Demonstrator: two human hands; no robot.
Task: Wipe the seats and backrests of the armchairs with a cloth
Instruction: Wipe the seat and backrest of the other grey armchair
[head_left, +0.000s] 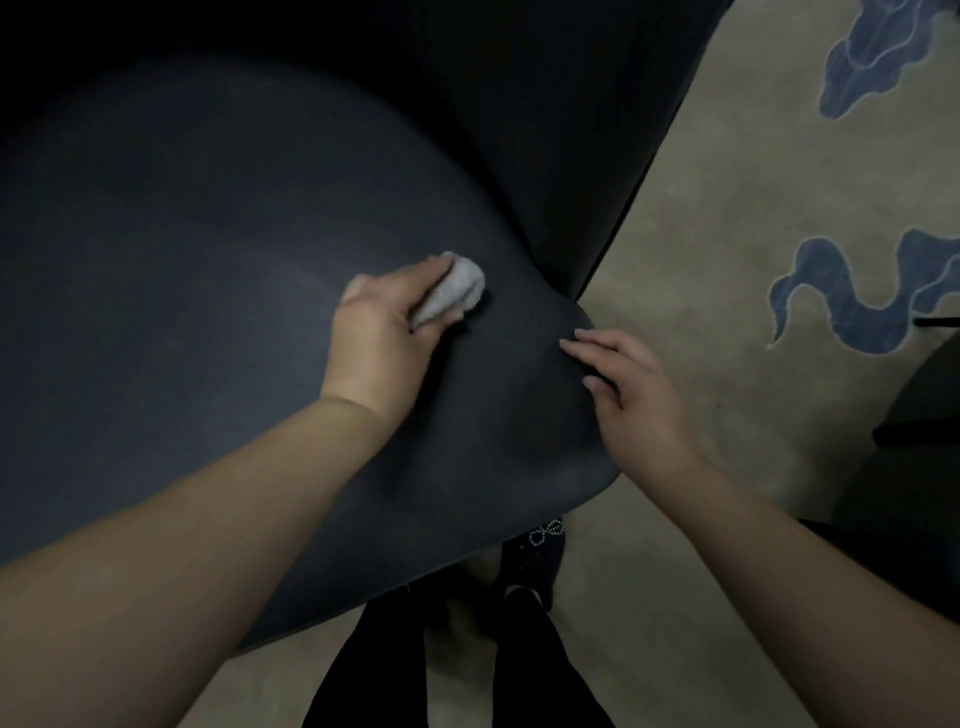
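On the dark seat (182, 312), the left hand (382, 332) grips a bunched white cloth (457, 288) and presses it against the surface. At the seat's right edge, the right hand (631, 387) rests released, fingers straight. Beige carpet (727, 260) lies alongside.

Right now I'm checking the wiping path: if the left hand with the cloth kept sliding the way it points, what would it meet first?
Probably the armchair's backrest, rising just beyond the cloth that the left hand presses on the seat; depth is unclear.
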